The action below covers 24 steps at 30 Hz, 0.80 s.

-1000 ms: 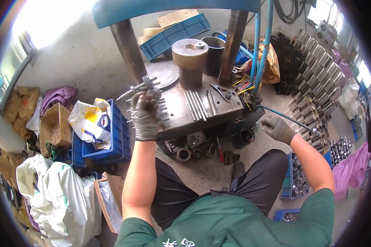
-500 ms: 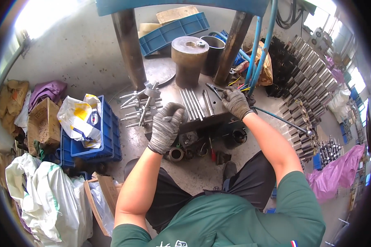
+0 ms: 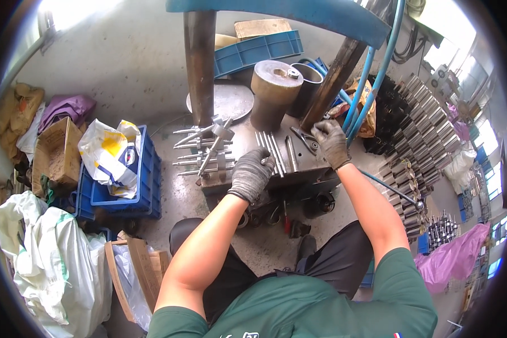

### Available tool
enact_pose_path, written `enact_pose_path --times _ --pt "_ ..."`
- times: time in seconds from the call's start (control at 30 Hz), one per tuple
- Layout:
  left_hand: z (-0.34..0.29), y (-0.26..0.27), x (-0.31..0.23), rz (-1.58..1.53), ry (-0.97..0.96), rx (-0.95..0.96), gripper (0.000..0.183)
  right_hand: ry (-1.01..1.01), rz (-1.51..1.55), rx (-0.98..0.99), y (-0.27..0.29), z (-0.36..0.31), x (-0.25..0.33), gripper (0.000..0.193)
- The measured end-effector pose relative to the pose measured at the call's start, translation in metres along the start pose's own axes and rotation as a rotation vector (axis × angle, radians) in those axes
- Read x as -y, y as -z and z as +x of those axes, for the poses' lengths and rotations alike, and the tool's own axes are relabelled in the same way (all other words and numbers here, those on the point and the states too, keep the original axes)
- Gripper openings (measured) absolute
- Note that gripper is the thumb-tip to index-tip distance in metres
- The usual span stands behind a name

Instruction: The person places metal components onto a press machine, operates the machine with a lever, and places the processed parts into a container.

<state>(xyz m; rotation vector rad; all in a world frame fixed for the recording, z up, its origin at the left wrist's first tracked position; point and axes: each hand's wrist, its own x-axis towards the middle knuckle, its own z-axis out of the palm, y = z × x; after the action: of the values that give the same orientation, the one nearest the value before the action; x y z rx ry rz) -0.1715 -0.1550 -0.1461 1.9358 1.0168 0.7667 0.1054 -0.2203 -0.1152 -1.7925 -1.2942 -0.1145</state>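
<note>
My left hand, in a grey knitted glove, is closed by the near ends of several slim metal rods lying side by side on the steel press table. A small pale spot shows at its fingertips, too small to name. My right hand, gloved too, has its fingers curled together above the table's right side; what they hold, if anything, is hidden. Beside it lie dark-handled pliers. A thicker metal pin rests between the rods and the pliers. Left of the rods are several shafts with thick collars, some stacked crosswise.
Behind the rods stands a heavy steel cylinder with a small ring on top. Press columns rise on both sides, and blue hoses hang at right. Blue crates stand left; stacked metal sleeves fill the right.
The view has shifted, so the table sits further right. My left hand has moved in against the rods' near ends. My right hand has come away from the pliers, its fingers now raised and curled.
</note>
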Motion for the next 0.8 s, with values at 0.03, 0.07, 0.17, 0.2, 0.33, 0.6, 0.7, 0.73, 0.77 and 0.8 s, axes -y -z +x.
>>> enact_pose_path --times 0.03,0.07,0.17,0.2,0.33,0.6,0.7,0.73,0.77,0.8 --pt "0.001 -0.001 0.001 0.064 -0.016 -0.017 0.029 0.180 -0.035 -0.048 0.004 0.013 0.011 0.015" --pt "0.001 -0.001 0.002 0.076 -0.036 -0.028 0.030 0.244 -0.021 -0.086 0.004 0.027 0.024 0.015" --pt "0.000 -0.003 0.004 0.041 -0.060 -0.036 0.031 0.376 0.033 -0.159 0.000 0.071 0.058 0.016" --pt "0.001 -0.003 0.003 0.089 -0.078 -0.052 0.031 0.403 0.040 -0.207 -0.006 0.086 0.067 0.016" --pt "0.002 0.002 0.000 0.053 0.009 -0.027 0.029 0.249 0.003 -0.189 -0.031 0.133 0.081 0.023" --pt "0.006 0.003 0.004 0.140 -0.153 -0.067 0.035 0.307 -0.144 -0.185 -0.041 0.138 0.077 0.024" --pt "0.006 0.004 0.004 0.310 -0.281 -0.095 0.032 0.377 -0.065 -0.198 -0.019 0.101 0.073 0.026" --pt "0.004 0.003 0.003 0.342 -0.286 -0.095 0.030 0.366 -0.052 -0.151 -0.008 0.082 0.070 0.027" --pt "0.003 0.003 0.002 0.380 -0.321 -0.121 0.029 0.388 -0.029 -0.115 0.003 0.061 0.066 0.028" --pt "0.002 0.003 0.002 0.400 -0.330 -0.119 0.029 0.275 0.016 -0.036 0.012 0.040 0.062 0.027"
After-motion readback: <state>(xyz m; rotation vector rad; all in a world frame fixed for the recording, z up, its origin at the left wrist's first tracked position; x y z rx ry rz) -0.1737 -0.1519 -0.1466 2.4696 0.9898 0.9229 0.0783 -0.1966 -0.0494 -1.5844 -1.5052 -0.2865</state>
